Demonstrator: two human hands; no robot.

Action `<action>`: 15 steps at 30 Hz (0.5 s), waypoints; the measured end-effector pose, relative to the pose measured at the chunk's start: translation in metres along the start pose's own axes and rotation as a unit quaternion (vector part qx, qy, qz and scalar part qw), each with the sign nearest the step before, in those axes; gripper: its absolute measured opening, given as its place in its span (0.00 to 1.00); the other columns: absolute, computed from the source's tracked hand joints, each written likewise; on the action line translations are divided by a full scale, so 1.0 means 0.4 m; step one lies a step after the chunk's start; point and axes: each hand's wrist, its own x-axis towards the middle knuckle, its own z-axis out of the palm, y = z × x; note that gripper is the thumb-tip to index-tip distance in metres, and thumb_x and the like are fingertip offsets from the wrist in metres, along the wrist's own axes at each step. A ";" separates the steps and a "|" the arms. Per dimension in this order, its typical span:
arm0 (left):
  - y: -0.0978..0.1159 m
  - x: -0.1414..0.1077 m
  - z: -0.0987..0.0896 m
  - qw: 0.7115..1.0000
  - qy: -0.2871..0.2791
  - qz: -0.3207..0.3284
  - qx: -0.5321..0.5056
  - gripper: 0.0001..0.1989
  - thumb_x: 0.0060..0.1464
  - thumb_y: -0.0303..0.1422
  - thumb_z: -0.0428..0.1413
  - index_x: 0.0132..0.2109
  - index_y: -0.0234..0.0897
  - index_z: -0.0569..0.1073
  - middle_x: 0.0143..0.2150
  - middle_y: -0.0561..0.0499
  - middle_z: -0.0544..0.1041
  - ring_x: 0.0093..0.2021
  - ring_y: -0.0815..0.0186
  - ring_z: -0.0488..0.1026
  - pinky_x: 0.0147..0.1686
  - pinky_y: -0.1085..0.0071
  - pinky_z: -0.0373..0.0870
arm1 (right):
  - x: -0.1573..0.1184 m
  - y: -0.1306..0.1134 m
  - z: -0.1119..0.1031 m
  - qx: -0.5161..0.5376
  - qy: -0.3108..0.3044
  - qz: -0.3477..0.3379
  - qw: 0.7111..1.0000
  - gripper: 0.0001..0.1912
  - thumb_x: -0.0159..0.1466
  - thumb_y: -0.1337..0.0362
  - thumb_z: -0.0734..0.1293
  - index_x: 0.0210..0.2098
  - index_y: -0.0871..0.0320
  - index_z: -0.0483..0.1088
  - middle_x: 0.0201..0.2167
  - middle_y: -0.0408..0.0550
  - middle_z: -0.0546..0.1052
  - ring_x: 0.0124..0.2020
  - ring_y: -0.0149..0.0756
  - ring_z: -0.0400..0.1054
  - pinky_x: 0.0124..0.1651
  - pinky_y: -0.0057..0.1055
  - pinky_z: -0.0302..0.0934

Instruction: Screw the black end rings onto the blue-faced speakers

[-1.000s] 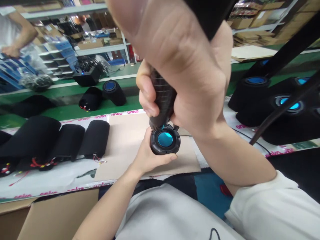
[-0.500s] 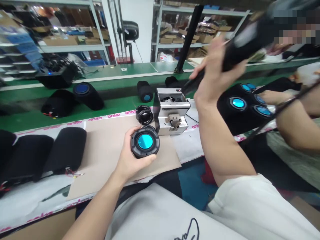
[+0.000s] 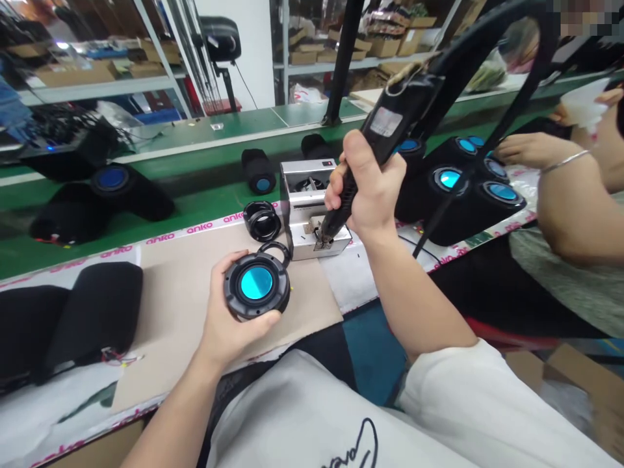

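Note:
My left hand (image 3: 229,325) is wrapped round a round black speaker end piece (image 3: 231,296) with a shiny blue disc in its middle, facing up at me. A black ring (image 3: 275,253) shows right behind it. My right hand (image 3: 368,188) grips a black electric screwdriver (image 3: 390,123), tilted with its tip down at the front of a metal screw feeder (image 3: 305,244). The tip meets the feeder's small outlet block; whether a screw is on it I cannot tell. Another black ring-shaped part (image 3: 262,221) stands left of the feeder.
Black fabric-covered speaker bodies (image 3: 100,312) with loose wires lie at the left. More speakers with blue ends (image 3: 451,181) stand at right, near a co-worker's hand (image 3: 531,153). A cardboard sheet (image 3: 170,286) covers the bench; a thick hose (image 3: 541,65) hangs from the screwdriver.
My right hand has brought the screwdriver down and left, to the feeder's front. The left hand still holds the speaker end piece, and the whole view has shifted slightly.

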 end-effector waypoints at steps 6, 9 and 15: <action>0.003 0.002 0.001 1.000 0.001 0.007 -0.009 0.43 0.48 0.54 0.74 0.65 0.41 0.68 0.62 0.41 0.75 0.58 0.52 0.80 0.57 0.59 0.78 | -0.032 -0.021 -0.004 -0.037 -0.047 0.056 0.997 0.27 0.66 0.46 0.77 0.22 0.54 0.64 0.16 0.39 0.67 0.12 0.30 0.59 0.14 0.30 0.52; 0.001 0.003 0.002 1.000 -0.004 0.021 -0.014 0.43 0.49 0.53 0.74 0.65 0.42 0.67 0.61 0.42 0.76 0.58 0.53 0.80 0.56 0.60 0.79 | -0.029 -0.065 0.011 -0.018 -0.016 -0.018 1.000 0.25 0.66 0.48 0.78 0.24 0.53 0.65 0.15 0.37 0.65 0.12 0.30 0.58 0.14 0.31 0.51; -0.003 0.003 0.002 1.000 -0.008 0.022 -0.012 0.43 0.50 0.53 0.73 0.66 0.42 0.67 0.63 0.41 0.76 0.59 0.52 0.81 0.57 0.59 0.79 | -0.009 -0.033 0.012 -0.094 -0.020 -0.010 0.995 0.30 0.63 0.38 0.78 0.27 0.52 0.62 0.17 0.36 0.66 0.16 0.28 0.58 0.19 0.32 0.51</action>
